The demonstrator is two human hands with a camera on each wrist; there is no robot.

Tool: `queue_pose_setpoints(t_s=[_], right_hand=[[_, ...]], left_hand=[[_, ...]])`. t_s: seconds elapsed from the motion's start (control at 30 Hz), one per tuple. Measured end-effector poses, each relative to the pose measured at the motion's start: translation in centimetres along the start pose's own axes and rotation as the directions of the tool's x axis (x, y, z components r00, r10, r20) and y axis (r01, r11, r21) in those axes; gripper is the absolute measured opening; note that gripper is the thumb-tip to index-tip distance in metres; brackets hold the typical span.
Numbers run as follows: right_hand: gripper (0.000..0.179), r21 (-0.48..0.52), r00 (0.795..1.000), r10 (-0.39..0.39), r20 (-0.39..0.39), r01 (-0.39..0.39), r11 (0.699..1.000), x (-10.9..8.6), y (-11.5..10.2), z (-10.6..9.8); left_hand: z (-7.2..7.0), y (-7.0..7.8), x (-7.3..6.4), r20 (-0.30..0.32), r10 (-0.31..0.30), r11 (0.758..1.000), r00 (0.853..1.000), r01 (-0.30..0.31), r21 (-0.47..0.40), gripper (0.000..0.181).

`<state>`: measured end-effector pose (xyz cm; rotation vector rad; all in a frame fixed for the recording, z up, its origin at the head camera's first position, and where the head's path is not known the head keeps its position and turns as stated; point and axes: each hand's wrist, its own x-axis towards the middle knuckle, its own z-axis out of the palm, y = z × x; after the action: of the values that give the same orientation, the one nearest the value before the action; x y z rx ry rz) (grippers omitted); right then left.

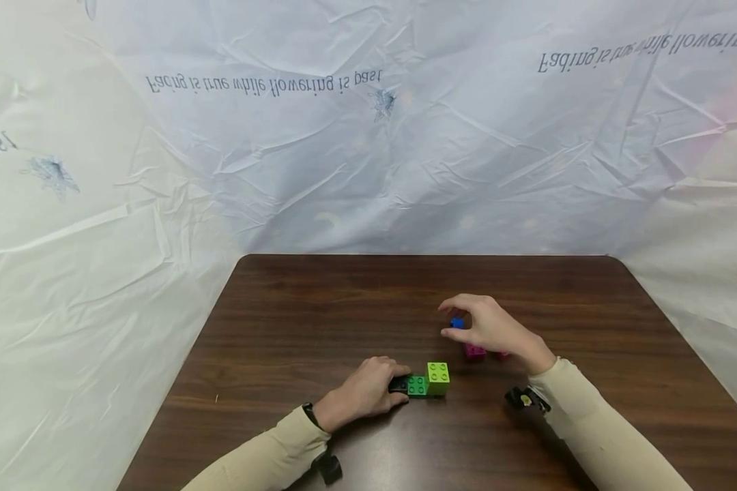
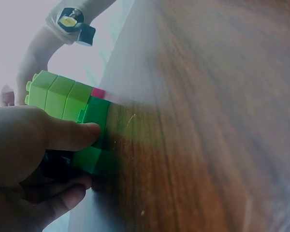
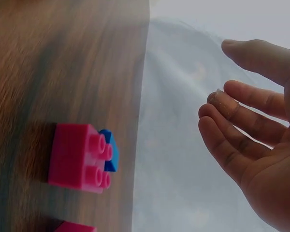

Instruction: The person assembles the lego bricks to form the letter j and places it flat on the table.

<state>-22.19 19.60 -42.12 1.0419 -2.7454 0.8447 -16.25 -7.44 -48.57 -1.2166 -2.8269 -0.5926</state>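
Note:
My left hand (image 1: pixel 371 387) grips the left end of a joined toy-brick assembly at the black brick (image 1: pixel 399 384), thumb and fingers on opposite sides. Beside the black brick come a green brick (image 1: pixel 416 386) and, at the right end, a stack of lime bricks (image 1: pixel 438 378). The left wrist view shows the lime stack (image 2: pixel 63 96) several bricks tall above the dark green ones (image 2: pixel 95 116). My right hand (image 1: pixel 494 327) hovers with its thumb and fingers spread around the blue brick (image 1: pixel 457 322), apart from it. A pink brick (image 3: pixel 70 155) stands near the blue brick.
Another pink brick (image 1: pixel 503 354) lies partly hidden under the right wrist. The brown wooden table (image 1: pixel 319 300) has rounded far corners. White printed sheeting (image 1: pixel 405 170) hangs behind it and at both sides.

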Motion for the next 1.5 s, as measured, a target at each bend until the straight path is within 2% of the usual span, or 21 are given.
queue_pose_setpoints(t_s=[0.5,0.73,0.97,1.5], right_hand=[[0.040,0.018,0.999,0.047,0.020,-0.048,0.999,0.1,2.2,0.4],[0.043,-0.050,0.999,0.051,0.019,-0.050,0.998,0.0,3.0,0.4],[0.046,-0.089,0.994,0.091,0.057,-0.085,0.992,-0.5,3.8,0.7],[0.043,-0.054,0.976,0.148,0.157,-0.141,0.989,-2.5,4.7,1.0]], left_hand=[[0.2,0.0,-0.1,-0.020,0.010,1.000,1.000,-0.009,0.005,0.041],[0.3,0.0,-0.1,-0.020,0.005,1.000,1.000,-0.005,0.006,0.041],[0.3,0.0,0.0,-0.004,-0.009,1.000,1.000,0.009,0.005,0.041],[0.2,0.0,0.0,-0.013,0.002,1.000,1.000,-0.001,0.008,0.042]])
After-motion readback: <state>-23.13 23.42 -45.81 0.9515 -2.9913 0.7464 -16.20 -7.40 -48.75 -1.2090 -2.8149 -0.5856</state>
